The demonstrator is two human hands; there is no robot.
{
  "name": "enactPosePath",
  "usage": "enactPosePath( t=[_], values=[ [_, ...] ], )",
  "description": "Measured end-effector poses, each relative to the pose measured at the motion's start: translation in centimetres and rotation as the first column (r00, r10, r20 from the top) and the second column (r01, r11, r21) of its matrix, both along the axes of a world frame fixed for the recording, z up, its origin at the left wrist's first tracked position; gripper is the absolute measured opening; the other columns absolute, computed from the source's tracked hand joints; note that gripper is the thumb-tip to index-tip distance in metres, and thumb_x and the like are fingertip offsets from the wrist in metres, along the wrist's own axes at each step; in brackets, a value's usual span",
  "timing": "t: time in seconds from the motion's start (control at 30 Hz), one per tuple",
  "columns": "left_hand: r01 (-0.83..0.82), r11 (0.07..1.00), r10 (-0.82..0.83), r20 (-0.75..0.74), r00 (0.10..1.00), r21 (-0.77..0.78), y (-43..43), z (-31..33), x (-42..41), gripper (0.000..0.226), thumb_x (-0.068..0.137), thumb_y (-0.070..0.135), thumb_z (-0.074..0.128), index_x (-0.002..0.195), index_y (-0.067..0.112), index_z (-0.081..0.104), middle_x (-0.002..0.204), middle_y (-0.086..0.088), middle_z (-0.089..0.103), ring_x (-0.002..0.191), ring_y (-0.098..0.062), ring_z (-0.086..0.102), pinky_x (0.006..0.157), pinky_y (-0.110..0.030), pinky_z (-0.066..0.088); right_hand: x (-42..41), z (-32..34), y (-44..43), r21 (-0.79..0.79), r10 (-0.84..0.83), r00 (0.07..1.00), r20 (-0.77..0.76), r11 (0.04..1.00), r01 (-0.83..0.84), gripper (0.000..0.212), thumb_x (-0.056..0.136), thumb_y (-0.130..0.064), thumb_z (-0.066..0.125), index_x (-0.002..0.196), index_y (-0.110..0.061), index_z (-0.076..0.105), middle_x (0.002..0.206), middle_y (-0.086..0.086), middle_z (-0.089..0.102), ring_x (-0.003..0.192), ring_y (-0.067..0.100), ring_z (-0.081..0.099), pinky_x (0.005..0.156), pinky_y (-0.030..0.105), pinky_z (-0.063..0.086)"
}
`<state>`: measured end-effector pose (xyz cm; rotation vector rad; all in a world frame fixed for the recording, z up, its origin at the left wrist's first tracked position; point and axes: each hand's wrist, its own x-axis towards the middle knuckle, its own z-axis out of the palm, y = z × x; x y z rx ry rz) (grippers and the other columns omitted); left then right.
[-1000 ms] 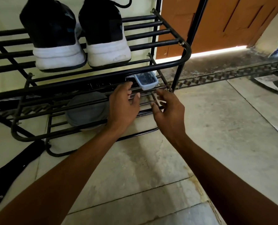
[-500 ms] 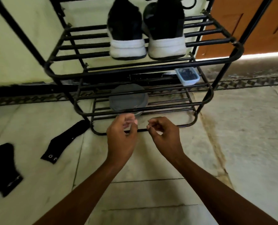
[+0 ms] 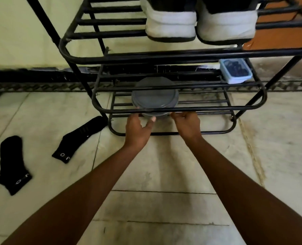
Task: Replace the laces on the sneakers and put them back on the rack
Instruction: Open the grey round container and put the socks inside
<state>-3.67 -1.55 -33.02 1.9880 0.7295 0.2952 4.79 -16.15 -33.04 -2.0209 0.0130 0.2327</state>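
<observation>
Whereas a second ago both hands were reaching in toward the blue box [image 3: 236, 71] on the middle shelf and then drew back curled, they now sit lower, at the grey round container [image 3: 154, 98] behind the front rail [image 3: 217, 109]. With the sneakers [image 3: 170, 23] already standing on the rack [image 3: 164, 57], above and beyond both hands, heels outward, the task looks nearly done; this is probably tidying. The laces are hidden.

The left hand [image 3: 139, 128] is half open, its thumb tip against the container's near edge and its fingers stretching to the left rim under the rail — no closed hold shows. The right hand [image 3: 187, 122] is narrow, fingers curled at the rail just beside the right rim; whether it pinches anything I cannot tell. Two black socks [image 3: 14, 165] lie on the floor [image 3: 164, 165], well left of the left hand.
</observation>
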Motion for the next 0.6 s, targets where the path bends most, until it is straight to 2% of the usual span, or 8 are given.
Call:
enactPosePath(
  t=[0.07, 0.13, 0.2, 0.27, 0.37, 0.43, 0.53, 0.6],
  values=[
    [-0.022, 1.0, 0.022, 0.06, 0.998, 0.0, 0.7, -0.5, 1.8, 0.069, 0.088, 0.05, 0.07, 0.145, 0.02, 0.047, 0.136, -0.002, 0.061, 0.124, -0.021, 0.059, 0.102, -0.035, 0.051, 1.3, -0.3, 0.5, 0.069, -0.022, 1.0, 0.009, 0.997, 0.022, 0.025, 0.092, -0.037, 0.074, 0.086, -0.015, 0.063, 0.073, -0.005, 0.064, 0.069, 0.011, 0.062, 0.071, 0.029, 0.055],
    [-0.056, 0.998, 0.058, 0.087, 0.994, -0.027, 1.5, -0.8, 3.6, 0.065, 0.09, 0.047, 0.069, 0.143, 0.016, 0.046, 0.135, -0.005, 0.061, 0.123, -0.023, 0.059, 0.101, -0.035, 0.051, 2.7, -0.4, 1.2, 0.131, -0.006, 1.0, 0.014, 0.991, 0.004, 0.033, 0.092, -0.041, 0.074, 0.103, -0.015, 0.059, 0.082, -0.004, 0.068, 0.075, 0.005, 0.066, 0.069, 0.016, 0.056],
    [-0.072, 0.996, 0.076, 0.1, 0.992, -0.043, 2.5, -1.3, 5.3, 0.073, 0.083, 0.059, 0.065, 0.137, 0.012, 0.048, 0.131, -0.01, 0.061, 0.119, -0.026, 0.061, 0.099, -0.04, 0.053, 4.2, -0.9, 2.2, 0.094, 0.036, 0.999, 0.025, 0.995, -0.038, 0.047, 0.091, -0.051, 0.071, 0.111, -0.009, 0.063, 0.094, 0.005, 0.074, 0.084, 0.015, 0.071, 0.075, 0.026, 0.06],
    [-0.077, 0.994, 0.086, 0.115, 0.99, -0.08, 3.7, -2.7, 6.7, 0.085, 0.075, 0.071, 0.064, 0.132, 0.01, 0.049, 0.128, -0.012, 0.062, 0.115, -0.028, 0.063, 0.097, -0.046, 0.055, 5.4, -1.2, 3.0, 0.033, 0.028, 1.0, 0.014, 0.999, -0.028, 0.05, 0.09, -0.054, 0.069, 0.116, -0.011, 0.065, 0.105, 0.002, 0.072, 0.091, 0.016, 0.069, 0.079, 0.031, 0.06],
    [-0.095, 0.991, 0.105, 0.105, 0.989, -0.093, 5.3, -5.3, 7.6, 0.097, 0.071, 0.084, 0.066, 0.133, 0.012, 0.05, 0.128, -0.011, 0.063, 0.116, -0.028, 0.064, 0.098, -0.049, 0.056, 6.3, -1.4, 3.8, 0.019, 0.032, 0.999, -0.028, 0.999, -0.031, 0.043, 0.09, -0.04, 0.075, 0.121, -0.013, 0.062, 0.11, 0.002, 0.068, 0.097, 0.018, 0.068, 0.086, 0.032, 0.06],
    [-0.093, 0.995, 0.095, 0.07, 0.993, -0.038, 4.8, -4.2, 6.8, 0.088, 0.075, 0.077, 0.065, 0.131, 0.01, 0.052, 0.127, -0.012, 0.062, 0.115, -0.029, 0.063, 0.097, -0.048, 0.055, 6.2, -1.5, 3.7, 0.058, 0.022, 0.998, -0.056, 0.998, -0.019, 0.038, 0.089, -0.031, 0.076, 0.119, -0.012, 0.062, 0.109, 0.004, 0.069, 0.097, 0.021, 0.07, 0.086, 0.037, 0.061],
    [-0.1, 0.995, 0.1, 0.027, 0.995, -0.019, 3.1, -1.7, 4.8, 0.059, 0.085, 0.051, 0.07, 0.122, 0.008, 0.056, 0.12, -0.012, 0.064, 0.108, -0.029, 0.064, 0.092, -0.046, 0.056, 4.2, -1.6, 2.8, 0.214, 0.006, 0.994, -0.105, 0.977, 0.017, 0.036, 0.087, -0.024, 0.075, 0.117, -0.011, 0.061, 0.108, 0.008, 0.07, 0.095, 0.024, 0.071, 0.081, 0.041, 0.063],
    [-0.11, 0.994, 0.111, 0.059, 0.992, -0.016, 2.5, -1.6, 3.1, 0.046, 0.089, 0.044, 0.07, 0.118, 0.01, 0.058, 0.114, -0.009, 0.067, 0.106, -0.026, 0.066, 0.089, -0.042, 0.057, 2.1, -1.3, 2.0, 0.306, -0.046, 0.988, -0.147, 0.948, 0.09, 0.021, 0.088, -0.018, 0.073, 0.106, -0.015, 0.062, 0.103, 0.009, 0.071, 0.093, 0.024, 0.072, 0.079, 0.042, 0.063]
  ],
)
